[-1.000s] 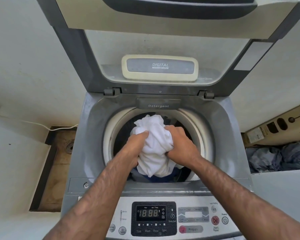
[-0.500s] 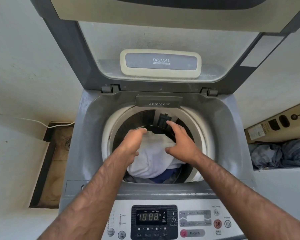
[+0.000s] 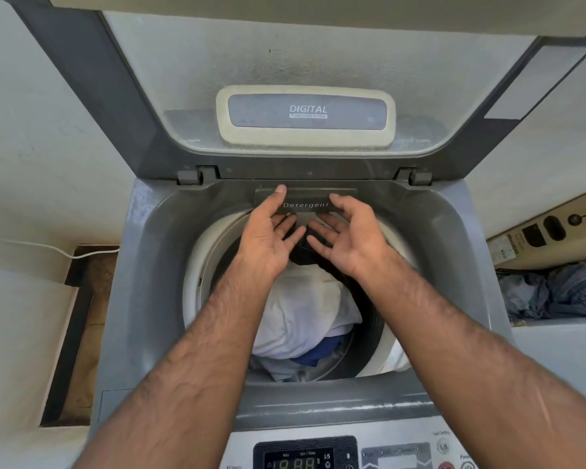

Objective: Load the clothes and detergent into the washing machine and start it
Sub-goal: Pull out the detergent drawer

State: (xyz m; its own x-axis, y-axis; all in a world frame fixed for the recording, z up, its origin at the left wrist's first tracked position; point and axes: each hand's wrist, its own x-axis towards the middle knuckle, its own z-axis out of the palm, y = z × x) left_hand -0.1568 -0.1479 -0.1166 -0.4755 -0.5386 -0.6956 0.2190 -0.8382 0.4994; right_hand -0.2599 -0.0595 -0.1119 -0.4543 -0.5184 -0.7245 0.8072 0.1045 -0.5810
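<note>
lid point(image 3: 285, 55) up | white garment point(image 3: 305, 316) atop blue cloth point(image 3: 318, 354) | detergent drawer point(image 3: 307, 199) dark

1. Washing machine point(image 3: 142, 299) has its lid up, and the drum point(image 3: 192, 282) carries the load.
2. In the drum, a white garment point(image 3: 305, 316) sits on top, mid-drum. A blue garment point(image 3: 313, 355) pokes out under its front edge.
3. Right of the machine is a white ledge point(image 3: 555, 336). A blue-grey cloth heap point(image 3: 562, 292) sits just behind its edge, against a tilted cardboard box point(image 3: 548, 242).
4. To the left, a white cable point(image 3: 48, 247) lies on a pale surface and runs to a brown floor recess point(image 3: 82, 333).
</note>
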